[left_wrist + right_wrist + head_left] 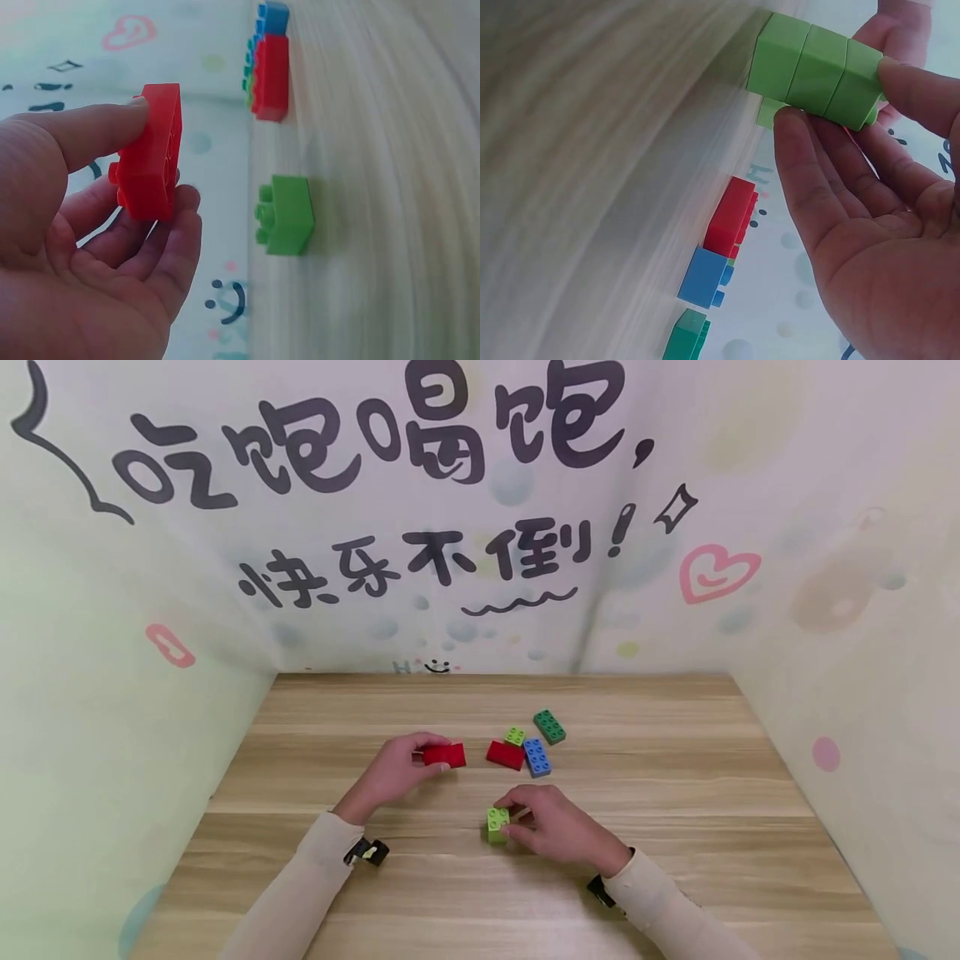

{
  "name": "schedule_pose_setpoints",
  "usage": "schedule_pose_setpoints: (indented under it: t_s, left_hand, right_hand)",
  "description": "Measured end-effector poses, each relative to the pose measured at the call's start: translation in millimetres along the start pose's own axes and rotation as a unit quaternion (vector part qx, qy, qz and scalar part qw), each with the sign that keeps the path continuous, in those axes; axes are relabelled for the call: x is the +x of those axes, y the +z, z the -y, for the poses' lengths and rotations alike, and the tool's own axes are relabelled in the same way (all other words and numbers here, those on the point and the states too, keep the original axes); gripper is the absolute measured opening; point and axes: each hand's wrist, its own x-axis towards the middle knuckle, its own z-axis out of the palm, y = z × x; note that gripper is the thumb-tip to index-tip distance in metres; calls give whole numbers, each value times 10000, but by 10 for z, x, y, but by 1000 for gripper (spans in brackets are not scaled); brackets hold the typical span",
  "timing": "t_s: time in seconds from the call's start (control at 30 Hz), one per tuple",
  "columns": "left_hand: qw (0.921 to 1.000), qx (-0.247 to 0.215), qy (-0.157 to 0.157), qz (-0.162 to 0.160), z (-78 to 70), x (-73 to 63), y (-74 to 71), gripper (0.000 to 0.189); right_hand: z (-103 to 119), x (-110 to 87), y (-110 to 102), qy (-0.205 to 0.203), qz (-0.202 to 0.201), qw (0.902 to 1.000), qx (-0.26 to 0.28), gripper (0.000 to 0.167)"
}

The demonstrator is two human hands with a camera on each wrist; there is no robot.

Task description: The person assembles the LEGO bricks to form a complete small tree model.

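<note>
My left hand (392,770) holds a red toy building brick (154,150), thumb on one face and fingertips against the opposite side. To the right and nearer, a stack of three light green building bricks (817,71) is pinched in my right hand (561,828), thumb at the studded top end and fingers along its side. From above, the stack's top (498,818) shows its studs. Beside the left fingers in the left wrist view, a single green brick (287,216) stands on the table; in the head view it is hidden.
On the wooden table (645,718), a second red brick (506,756) lies against a light green brick (515,735) and a blue brick (537,757). A dark green brick (550,726) sits farther back. Printed white walls enclose the table's back and sides.
</note>
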Motion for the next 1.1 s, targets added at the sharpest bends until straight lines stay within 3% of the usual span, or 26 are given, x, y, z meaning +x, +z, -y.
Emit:
schedule_pose_setpoints:
  t_s: [0.43,0.77,1.1]
  left_hand:
    - [9962,-593,433,464,-97,-243,143,34]
    - [9916,-760,410,965,-104,-364,300,35]
    - [9882,-780,550,1200,-123,-409,407,35]
  right_hand:
    - [14,8,-17,74,20,10000,1,27]
    - [20,28,-25,262,111,9996,87,29]
    - [-13,37,-27,168,97,9996,198,27]
